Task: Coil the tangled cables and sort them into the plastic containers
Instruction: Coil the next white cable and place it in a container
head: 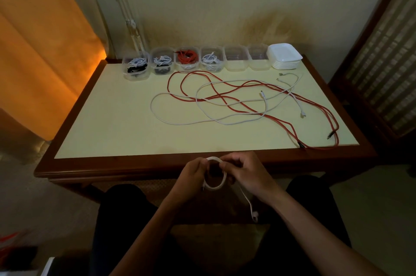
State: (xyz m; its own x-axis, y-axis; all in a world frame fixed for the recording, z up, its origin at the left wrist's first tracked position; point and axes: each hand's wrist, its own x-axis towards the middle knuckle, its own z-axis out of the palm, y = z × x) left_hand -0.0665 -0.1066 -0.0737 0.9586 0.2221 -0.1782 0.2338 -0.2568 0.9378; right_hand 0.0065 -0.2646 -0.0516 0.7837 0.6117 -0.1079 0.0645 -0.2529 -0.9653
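Head view: both hands together at the near table edge, just in front of the person's lap. Left hand (pixel 194 175) grips the left side of a small white cable coil (pixel 215 182), fingers curled round it. Right hand (pixel 244 172) pinches the coil's top w/ curled fingers. Coil's loose tail (pixel 248 204) hangs down below the right wrist, plug at its end.

Table (pixel 108 122) has a pale yellow top w/ dark wood rim. Along the far edge, a row of 6 clear plastic containers. From left: 1st container (pixel 135 74) holds white & black coiled cables; 2nd container (pixel 161 60) also white & black; 3rd container (pixel 187 59) holds a red coil w/ some white below; 4th container (pixel 211 59) holds white coils; 5th container (pixel 236 58) & 6th container (pixel 258 57) look empty. Just right of the row, a stack of white lids (pixel 284 56).

Mid table: red cables (pixel 234 109) & white cables (pixel 180 121) lie loose, looped over each other & tangled, spread from centre to the right edge. Red ends w/ dark plugs near the front right corner.

Orange curtain (pixel 33 39) at left, wall behind.
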